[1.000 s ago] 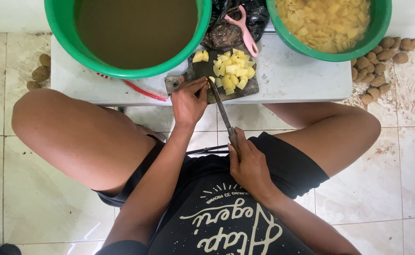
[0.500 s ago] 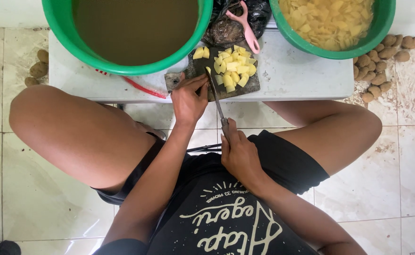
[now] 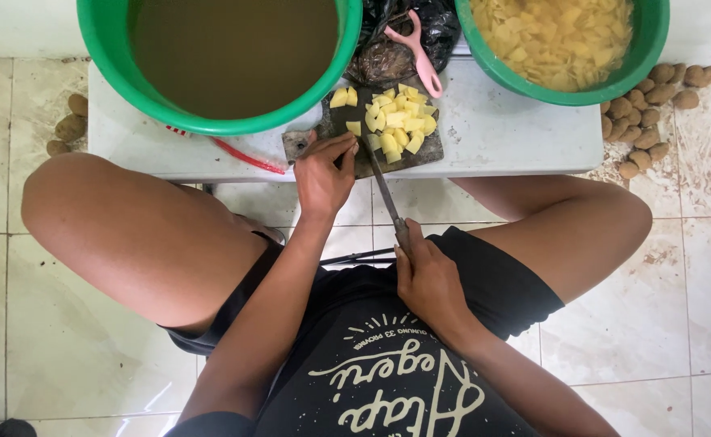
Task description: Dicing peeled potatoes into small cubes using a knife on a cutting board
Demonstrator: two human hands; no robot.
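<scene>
Potatoes, whole and unpeeled, lie on the floor at far left. Next, green tub of murky brown water sits on the low table. Left hand rests on the near left end of the dark board, fingers curled and pressed together on something at the edge; what they hold down cannot be told. Knife runs from the board back toward the body, tip at the board just beside the left fingers. Right hand is closed round the handle, over the lap. Cut yellow cubes are piled on the board's right half. Pink peeler lies on a black bag behind the board. 2nd green tub at right is nearly full of cut pieces in water. More whole potatoes are heaped on the floor at far right. Judging by this: much is already cut, 1 batch sits on the board, 2 floor heaps remain.
</scene>
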